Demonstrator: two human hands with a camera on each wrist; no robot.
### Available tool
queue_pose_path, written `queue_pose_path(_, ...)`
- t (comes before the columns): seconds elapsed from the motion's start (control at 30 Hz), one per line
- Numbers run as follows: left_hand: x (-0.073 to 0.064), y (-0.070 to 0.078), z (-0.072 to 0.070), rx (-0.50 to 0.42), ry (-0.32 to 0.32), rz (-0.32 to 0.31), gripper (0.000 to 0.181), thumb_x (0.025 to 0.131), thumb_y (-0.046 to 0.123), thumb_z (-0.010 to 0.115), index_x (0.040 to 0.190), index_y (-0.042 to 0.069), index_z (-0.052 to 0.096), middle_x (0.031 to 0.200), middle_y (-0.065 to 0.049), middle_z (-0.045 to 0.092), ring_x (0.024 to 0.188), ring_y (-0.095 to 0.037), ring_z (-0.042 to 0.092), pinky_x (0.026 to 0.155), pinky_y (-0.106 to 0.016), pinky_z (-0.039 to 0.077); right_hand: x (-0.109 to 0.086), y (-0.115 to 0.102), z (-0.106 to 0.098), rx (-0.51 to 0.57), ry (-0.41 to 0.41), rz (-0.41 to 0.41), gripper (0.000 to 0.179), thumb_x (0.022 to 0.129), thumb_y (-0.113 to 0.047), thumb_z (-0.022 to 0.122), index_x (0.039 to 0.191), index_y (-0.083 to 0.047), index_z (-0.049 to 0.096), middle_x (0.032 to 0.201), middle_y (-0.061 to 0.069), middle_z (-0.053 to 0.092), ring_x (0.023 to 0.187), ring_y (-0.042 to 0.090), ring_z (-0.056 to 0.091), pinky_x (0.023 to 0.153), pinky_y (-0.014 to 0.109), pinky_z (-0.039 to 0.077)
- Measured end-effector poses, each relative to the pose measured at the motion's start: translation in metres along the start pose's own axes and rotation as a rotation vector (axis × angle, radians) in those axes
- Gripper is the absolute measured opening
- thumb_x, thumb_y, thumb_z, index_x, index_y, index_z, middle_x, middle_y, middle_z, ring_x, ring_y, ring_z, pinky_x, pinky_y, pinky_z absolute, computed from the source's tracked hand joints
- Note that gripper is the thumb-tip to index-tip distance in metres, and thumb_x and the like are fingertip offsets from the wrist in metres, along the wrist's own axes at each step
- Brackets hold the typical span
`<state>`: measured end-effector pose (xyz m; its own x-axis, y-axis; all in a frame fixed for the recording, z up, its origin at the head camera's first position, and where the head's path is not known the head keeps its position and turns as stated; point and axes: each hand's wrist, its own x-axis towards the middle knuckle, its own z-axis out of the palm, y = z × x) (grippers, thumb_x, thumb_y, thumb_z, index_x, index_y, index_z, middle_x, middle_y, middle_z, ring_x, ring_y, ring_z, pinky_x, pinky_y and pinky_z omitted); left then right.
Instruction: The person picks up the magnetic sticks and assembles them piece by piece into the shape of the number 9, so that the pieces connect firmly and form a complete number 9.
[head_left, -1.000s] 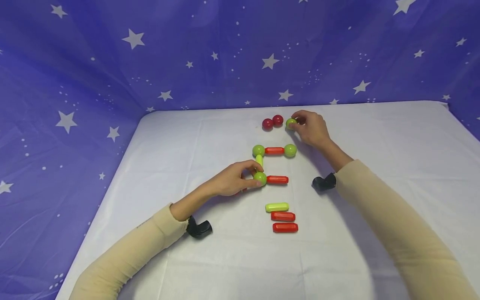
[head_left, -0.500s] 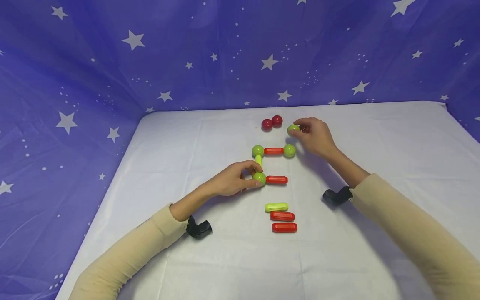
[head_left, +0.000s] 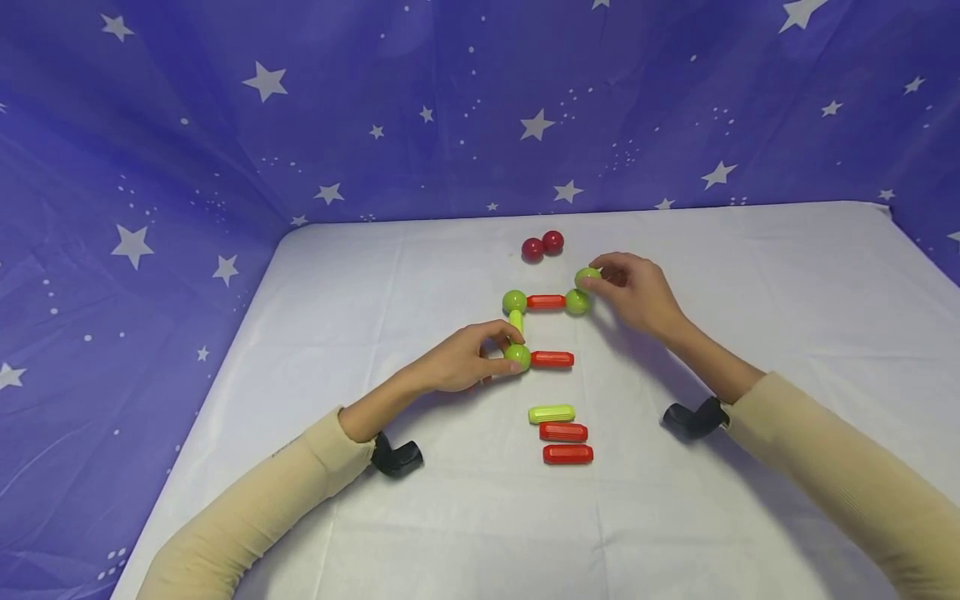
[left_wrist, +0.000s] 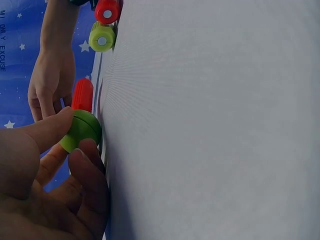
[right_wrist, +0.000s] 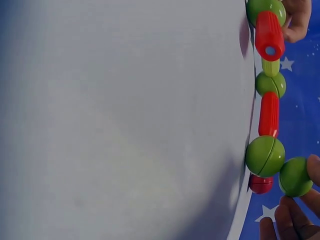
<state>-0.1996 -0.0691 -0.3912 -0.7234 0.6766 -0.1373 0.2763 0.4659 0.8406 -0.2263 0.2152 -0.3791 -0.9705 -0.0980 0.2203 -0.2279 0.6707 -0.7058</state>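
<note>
My left hand (head_left: 467,358) pinches a green ball (head_left: 517,357) between thumb and fingers. From this ball a red rod (head_left: 552,359) points right and a yellow-green rod (head_left: 516,322) runs back to a corner green ball (head_left: 514,302). Another red rod (head_left: 546,302) links that corner to an end green ball (head_left: 577,302). My right hand (head_left: 637,293) pinches a loose green ball (right_wrist: 295,176), raised off the table and close by the end ball in the right wrist view. A red piece shows partly under my left hand, mostly hidden.
Two dark red balls (head_left: 552,242) lie side by side at the back. Nearer me rest a yellow-green rod (head_left: 551,414) and two red rods (head_left: 567,454). A white cloth (head_left: 420,533) covers the table, and a blue star-patterned curtain (head_left: 420,75) stands behind.
My right hand has brought its green ball nearer to me, from beside the dark red balls to the end ball. My left hand has stayed in place on its ball.
</note>
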Motion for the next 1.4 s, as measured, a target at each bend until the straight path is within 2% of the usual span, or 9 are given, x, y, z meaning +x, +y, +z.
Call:
queue_pose_path(0.23,0.0,0.0,0.0,-0.001,0.0,0.004,0.033,0.092,0.018,0.072,0.123,0.013,0.059,0.107,-0.005,0.059,0.061,-0.018,0.056,0.049,-0.027,0.044,-0.01,-0.002,0.0,0.02,0.006,-0.01,0.034,0.093,-0.024,0.071,0.118,-0.002,0.066,0.104,0.016,0.066,0.09,0.028,0.06,0.079,0.039,0.045)
queue_pose_path(0.5,0.001,-0.001,0.0,0.006,0.002,0.013,0.033,0.092,0.018,0.072,0.122,0.014,0.06,0.107,-0.005,0.059,0.063,-0.018,0.057,0.053,-0.027,0.044,-0.02,0.0,-0.002,0.027,0.014,-0.048,0.029,0.092,-0.018,0.072,0.114,-0.001,0.064,0.099,0.016,0.067,0.086,0.029,0.061,0.077,0.038,0.045)
queue_pose_path(0.8,0.001,0.0,0.0,-0.008,0.001,0.007,0.033,0.092,0.018,0.072,0.122,0.014,0.059,0.107,-0.005,0.059,0.061,-0.018,0.055,0.049,-0.027,0.044,-0.035,-0.007,-0.004,0.001,-0.098,-0.017,0.029,0.089,-0.012,0.073,0.114,-0.001,0.063,0.109,0.014,0.067,0.096,0.03,0.062,0.085,0.046,0.049)
queue_pose_path(0.97,0.001,0.0,0.0,-0.009,-0.001,0.0,0.033,0.092,0.018,0.072,0.122,0.014,0.059,0.107,-0.005,0.059,0.06,-0.018,0.055,0.047,-0.027,0.043,-0.039,-0.008,-0.004,0.006,-0.172,-0.019,0.025,0.088,-0.009,0.073,0.11,-0.003,0.064,0.106,0.011,0.067,0.096,0.028,0.062,0.085,0.044,0.049)
queue_pose_path(1.13,0.001,-0.001,0.0,0.001,0.002,0.003,0.032,0.093,0.019,0.072,0.122,0.013,0.059,0.107,-0.005,0.059,0.061,-0.017,0.056,0.048,-0.026,0.043,-0.042,-0.007,-0.004,-0.009,-0.247,-0.061,0.022,0.086,-0.009,0.076,0.106,-0.005,0.066,0.101,0.006,0.068,0.094,0.025,0.062,0.085,0.042,0.049)
queue_pose_path(1.4,0.001,-0.002,0.0,-0.003,-0.003,0.003,0.033,0.093,0.02,0.072,0.122,0.014,0.059,0.108,-0.005,0.059,0.062,-0.018,0.056,0.05,-0.027,0.044,-0.048,-0.008,-0.003,-0.05,-0.326,-0.084,0.022,0.085,-0.011,0.078,0.103,-0.008,0.067,0.096,0.003,0.067,0.09,0.021,0.06,0.083,0.04,0.05)
